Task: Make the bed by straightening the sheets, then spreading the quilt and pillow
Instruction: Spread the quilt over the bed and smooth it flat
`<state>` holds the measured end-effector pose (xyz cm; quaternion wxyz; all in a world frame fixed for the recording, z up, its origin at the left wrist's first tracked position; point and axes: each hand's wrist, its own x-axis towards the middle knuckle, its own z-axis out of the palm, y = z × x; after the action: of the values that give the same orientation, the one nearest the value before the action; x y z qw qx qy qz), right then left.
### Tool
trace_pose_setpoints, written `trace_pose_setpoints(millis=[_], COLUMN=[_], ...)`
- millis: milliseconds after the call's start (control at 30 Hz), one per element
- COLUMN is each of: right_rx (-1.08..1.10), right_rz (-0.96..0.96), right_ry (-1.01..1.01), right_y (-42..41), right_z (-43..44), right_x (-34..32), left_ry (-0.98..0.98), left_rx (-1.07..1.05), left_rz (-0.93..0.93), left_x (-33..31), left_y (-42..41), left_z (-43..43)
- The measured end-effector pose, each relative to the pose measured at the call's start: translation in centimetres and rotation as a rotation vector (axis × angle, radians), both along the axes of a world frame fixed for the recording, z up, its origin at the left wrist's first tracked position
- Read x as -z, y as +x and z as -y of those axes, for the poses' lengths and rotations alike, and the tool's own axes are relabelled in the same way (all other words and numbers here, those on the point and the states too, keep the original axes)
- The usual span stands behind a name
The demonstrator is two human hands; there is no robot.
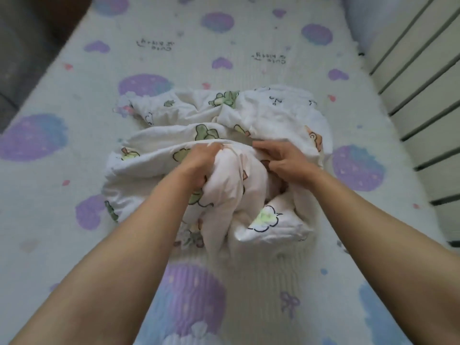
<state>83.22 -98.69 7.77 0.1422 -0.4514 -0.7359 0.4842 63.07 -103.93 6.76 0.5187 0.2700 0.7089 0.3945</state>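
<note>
Quilt [261, 113] crumpled, white, perhaps bear-printed

**Figure. Count of items on the bed, viewed from above.**
One quilt [249, 115], bunched at centre; one printed sheet [74, 220] beneath it; two hands on the quilt, the left hand [199, 165] at 9 o'clock of its middle and the right hand [286, 165] at 3 o'clock; two lines of printed script [155, 44] on the sheet, at 11 and 1 o'clock; one slatted panel [410, 95] at 2 o'clock.

L hand [196, 168] fingertips out of sight in quilt [154, 160] folds; sheet [74, 70] lettering illegible w/ blur.
</note>
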Motion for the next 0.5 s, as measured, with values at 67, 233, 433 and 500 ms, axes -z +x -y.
trace_pose_setpoints(millis=[67,233,433,500], right_rx=[0.108,0.098,0.084,0.110], right_rz=[-0.145,-0.226,0.093,0.164], right_ry=[-0.084,-0.056,0.446,0.563], right_y=[0.3,-0.1,-2.4,-3.6], right_z=[0.3,2.1,5.3,5.8], right_x=[-4.0,-12.0,-19.5,-21.6], left_ry=[0.042,0.186,0.311,0.335], left_rx=[-0.101,-0.159,-0.186,-0.216], left_rz=[0.143,0.434,0.558,0.553], left_x=[-4.8,-14.4,-25.3,-28.3], left_y=[-0.6,-1.0,-1.0,-1.6], left_z=[-1.4,-2.8,-4.2,-4.9])
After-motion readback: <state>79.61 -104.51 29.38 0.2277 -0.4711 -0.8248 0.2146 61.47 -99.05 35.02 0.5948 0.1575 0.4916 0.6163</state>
